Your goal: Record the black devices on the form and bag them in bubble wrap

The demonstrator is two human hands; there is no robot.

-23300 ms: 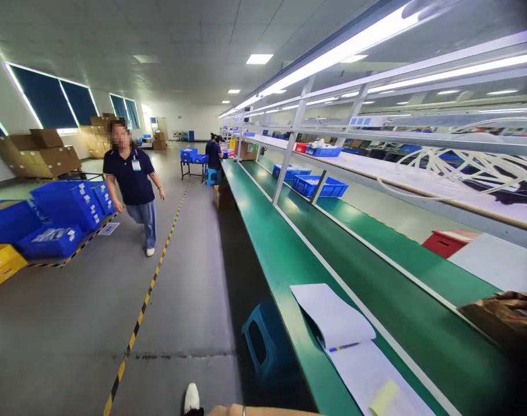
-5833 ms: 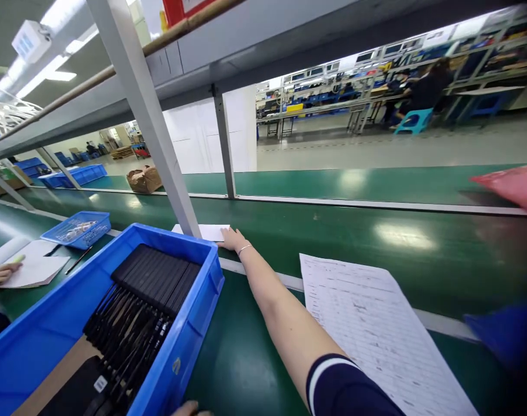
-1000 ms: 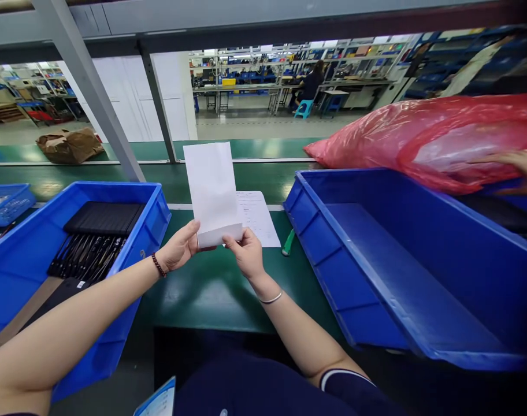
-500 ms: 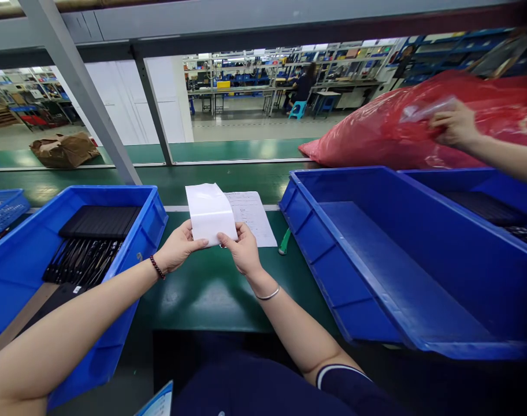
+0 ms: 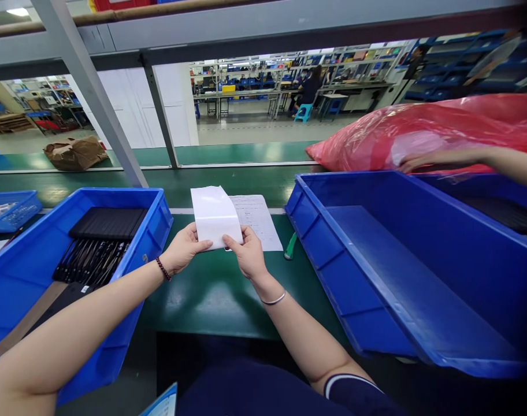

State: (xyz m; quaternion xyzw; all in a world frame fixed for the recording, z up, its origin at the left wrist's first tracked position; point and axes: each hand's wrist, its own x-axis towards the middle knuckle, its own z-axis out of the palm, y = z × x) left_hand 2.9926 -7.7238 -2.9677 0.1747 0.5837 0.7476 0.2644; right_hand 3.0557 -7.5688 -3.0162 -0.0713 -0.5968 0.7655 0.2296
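A folded or creased white sheet of paper is held up over the green worktop by both hands. My left hand pinches its lower left corner, thumb on the front. At the lower right corner, my right hand grips it the same way. Behind it a printed sheet lies on the worktop, partly covered by the held paper. A green cutter rests to the right of my right hand, beside a blue bin. Whether anything lies behind the white sheet is hidden.
On the left, a blue bin holds several black devices with cables. Another blue bin stands at the right. Behind it, a co-worker's hand is at a red plastic bag. A brown paper bag sits at the back left.
The view has shifted slightly, while both hands keep hold of the white sheet. The co-worker's hand with clear plastic has moved down and left, to the edge of the right bins.
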